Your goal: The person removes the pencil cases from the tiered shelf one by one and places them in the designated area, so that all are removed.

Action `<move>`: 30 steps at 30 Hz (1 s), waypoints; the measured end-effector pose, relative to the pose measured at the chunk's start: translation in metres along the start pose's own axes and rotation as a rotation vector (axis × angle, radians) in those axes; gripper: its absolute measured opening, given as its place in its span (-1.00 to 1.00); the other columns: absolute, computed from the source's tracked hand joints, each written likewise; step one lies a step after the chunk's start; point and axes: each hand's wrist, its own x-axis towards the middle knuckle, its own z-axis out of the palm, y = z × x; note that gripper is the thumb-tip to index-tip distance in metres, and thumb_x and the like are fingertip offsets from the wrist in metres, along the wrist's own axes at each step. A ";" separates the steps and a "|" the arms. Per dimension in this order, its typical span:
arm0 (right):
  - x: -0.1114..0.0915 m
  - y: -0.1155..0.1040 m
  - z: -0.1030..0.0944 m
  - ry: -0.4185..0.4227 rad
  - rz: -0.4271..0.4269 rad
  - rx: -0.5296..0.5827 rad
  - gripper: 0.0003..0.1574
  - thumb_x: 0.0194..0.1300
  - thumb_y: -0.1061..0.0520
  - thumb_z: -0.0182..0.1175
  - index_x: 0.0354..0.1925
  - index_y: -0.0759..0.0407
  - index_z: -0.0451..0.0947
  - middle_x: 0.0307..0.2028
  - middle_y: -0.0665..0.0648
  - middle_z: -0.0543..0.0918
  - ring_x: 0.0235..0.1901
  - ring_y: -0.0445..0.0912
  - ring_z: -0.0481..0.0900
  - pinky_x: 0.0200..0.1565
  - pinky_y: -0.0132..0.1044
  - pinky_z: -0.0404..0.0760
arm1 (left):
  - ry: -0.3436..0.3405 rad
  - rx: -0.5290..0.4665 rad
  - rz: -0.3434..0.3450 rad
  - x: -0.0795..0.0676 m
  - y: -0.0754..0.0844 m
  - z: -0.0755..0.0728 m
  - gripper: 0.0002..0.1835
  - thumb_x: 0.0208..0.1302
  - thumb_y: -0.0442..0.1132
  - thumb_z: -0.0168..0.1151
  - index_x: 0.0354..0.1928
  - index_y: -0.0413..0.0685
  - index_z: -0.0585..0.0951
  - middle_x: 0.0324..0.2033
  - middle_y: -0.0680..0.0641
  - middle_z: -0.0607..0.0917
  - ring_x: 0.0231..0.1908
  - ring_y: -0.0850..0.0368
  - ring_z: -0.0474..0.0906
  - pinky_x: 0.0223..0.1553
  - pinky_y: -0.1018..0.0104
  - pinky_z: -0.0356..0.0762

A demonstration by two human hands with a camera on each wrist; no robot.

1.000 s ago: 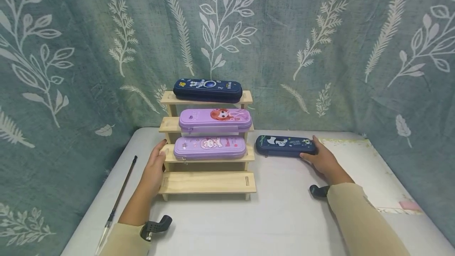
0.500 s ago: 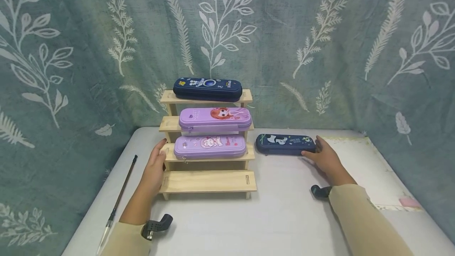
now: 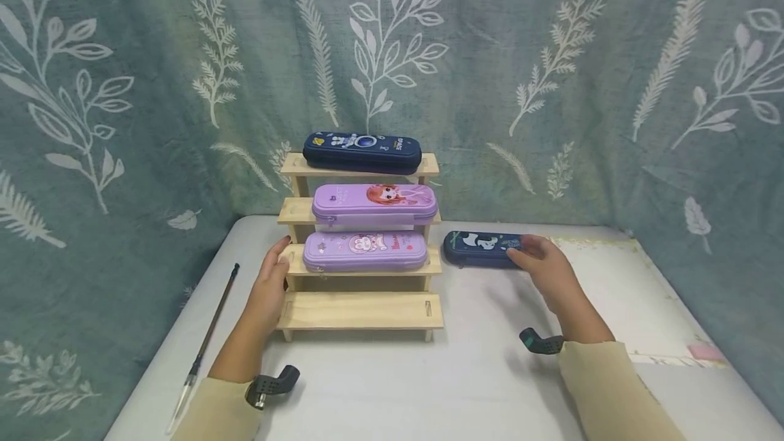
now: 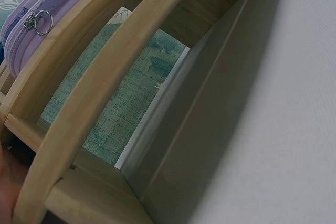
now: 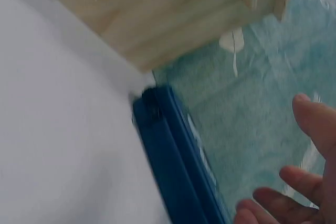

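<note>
Smooth oblong navy case (image 3: pixel 478 249), right hand (image 3: pixel 548 274) near it, grip spread loose, left hand (image 3: pixel 267 291) touching stepped wooden rack (image 3: pixel 361 310), grip unclear

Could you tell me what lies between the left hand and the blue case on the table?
The stand, with the lower purple case on it, lies between the left hand and that blue case, as the head view shows.

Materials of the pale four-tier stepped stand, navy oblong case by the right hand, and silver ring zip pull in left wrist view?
Pale four-tier stepped stand: wood, possibly pine, matte; visible grain, slotted joints.
Navy oblong case: maybe moulded foam or synthetic leather, low sheen; smooth with rounded edges, but the look leaves it open.
Silver ring zip pull: likely metal, polished; bright glints.
</note>
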 end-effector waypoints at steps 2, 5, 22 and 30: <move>-0.007 -0.006 0.009 -0.044 -0.051 0.019 0.18 0.40 -0.40 0.28 0.63 0.20 0.08 0.58 0.34 0.22 0.57 0.30 0.15 0.49 0.33 0.22 | -0.002 0.000 0.003 0.000 0.000 0.000 -0.43 0.72 -0.02 -0.38 0.68 0.40 0.02 0.68 0.00 -0.01 0.67 -0.05 -0.19 0.64 -0.17 -0.19; -0.014 -0.013 0.025 -0.097 -0.127 0.056 0.00 0.46 -0.27 0.29 0.55 0.26 0.22 0.49 0.35 0.36 0.49 0.28 0.30 0.47 0.30 0.29 | 0.001 0.001 -0.001 -0.001 -0.001 0.000 -0.43 0.72 -0.01 -0.38 0.67 0.42 0.02 0.68 0.01 -0.01 0.67 -0.05 -0.20 0.64 -0.17 -0.19; -0.041 -0.073 0.100 -0.139 -0.395 -0.008 -0.13 0.36 -0.03 0.45 0.47 0.17 0.34 0.43 0.22 0.45 0.47 0.14 0.39 0.48 -0.01 0.40 | 0.001 0.036 -0.040 -0.011 0.021 0.005 -0.42 0.73 -0.09 -0.42 0.69 0.26 -0.01 0.68 -0.02 0.00 0.67 -0.04 -0.18 0.65 -0.17 -0.23; -0.043 -0.083 0.122 -0.082 -0.451 -0.122 0.00 0.27 -0.11 0.52 0.50 0.15 0.33 0.40 0.21 0.45 0.44 0.18 0.42 0.47 0.07 0.40 | -0.005 0.028 -0.052 -0.019 0.035 0.007 -0.42 0.73 -0.08 -0.42 0.69 0.25 -0.01 0.68 -0.02 -0.01 0.67 -0.05 -0.17 0.65 -0.16 -0.22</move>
